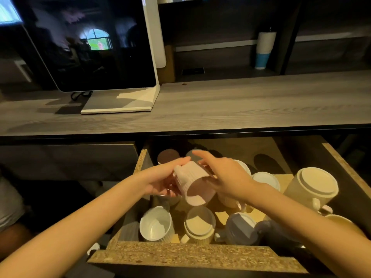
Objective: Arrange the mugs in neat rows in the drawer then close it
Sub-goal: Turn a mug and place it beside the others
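In the head view, a drawer (200, 255) under a long gray counter (230, 105) is pulled wide open, and it is full of mugs that lie every which way. The person holds a pink mug (193, 182) with ridges up in the air over the middle of the drawer. The pink mug is tipped, so its open mouth points down and toward the camera. The left hand (160, 180) grips it from the left side, with its fingers curled around the mug. The right hand (226, 176) holds the right side (one finger sticks out straight over the top, and the other fingers are hidden behind the mug). Down in the drawer, near the front wall, a white mug (156, 225) with ridges has its open mouth facing up. Just beside it sits a tan mug (198, 223), and next to that lies a gray-blue mug (241, 227). A big cream mug (313, 185) leans at the right side, bottom up. A brown mug (167, 156) sits far back on the left. On the counter stands a dark screen (90, 43) on a white stand. A white and blue cup (264, 51) stands on a shelf at the back.
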